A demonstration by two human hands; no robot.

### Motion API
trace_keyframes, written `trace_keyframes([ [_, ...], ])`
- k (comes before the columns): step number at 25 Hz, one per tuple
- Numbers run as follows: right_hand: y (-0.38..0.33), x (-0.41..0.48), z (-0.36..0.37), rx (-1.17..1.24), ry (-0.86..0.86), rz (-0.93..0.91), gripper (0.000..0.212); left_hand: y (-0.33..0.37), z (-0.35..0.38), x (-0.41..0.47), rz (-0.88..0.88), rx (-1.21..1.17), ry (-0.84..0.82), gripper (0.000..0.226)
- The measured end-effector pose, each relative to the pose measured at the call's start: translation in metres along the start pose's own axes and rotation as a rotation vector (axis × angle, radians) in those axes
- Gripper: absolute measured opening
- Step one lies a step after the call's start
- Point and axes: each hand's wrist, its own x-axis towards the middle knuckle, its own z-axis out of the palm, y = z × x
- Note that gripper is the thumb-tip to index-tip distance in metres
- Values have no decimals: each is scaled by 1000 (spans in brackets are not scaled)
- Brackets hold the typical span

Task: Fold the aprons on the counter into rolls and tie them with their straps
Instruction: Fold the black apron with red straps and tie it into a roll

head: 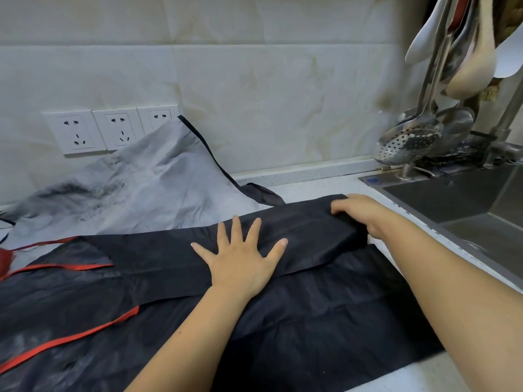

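Pressing down: left hand (240, 261), palm flat on the folded band (169, 258), fingers straight and splayed wide, gripping nothing.
Gripping: right hand (358, 212), fingers curled over the right end of that band, cloth held in the curl, thumb out of sight.
Task cloth: black apron (311, 312), spread across the near counter (311, 185), far part doubled over into a thick band lying on the flat remainder; not yet a roll.
Ties: red straps (70, 339), loose on the apron's left part, untied, running off the left edge.
Second cloth: pale apron (147, 188), crumpled behind the black one, propped against the wall, covering part of the rightmost socket (158, 120).
Right side: steel sink (467, 199), perforated skimmer (407, 142) hanging above its back corner among other utensils.
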Motion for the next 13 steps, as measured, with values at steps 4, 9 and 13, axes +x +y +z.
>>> trace_keyframes([
  [4,14,1,7,-667,470,-258,56,2,8,0,49,60,-103,80],
  [9,31,-24,92,-948,20,-367,61,0,10,2,33,21,-144,75],
  [13,37,-6,81,-993,-86,-222,76,-7,9,0,36,66,-223,74],
])
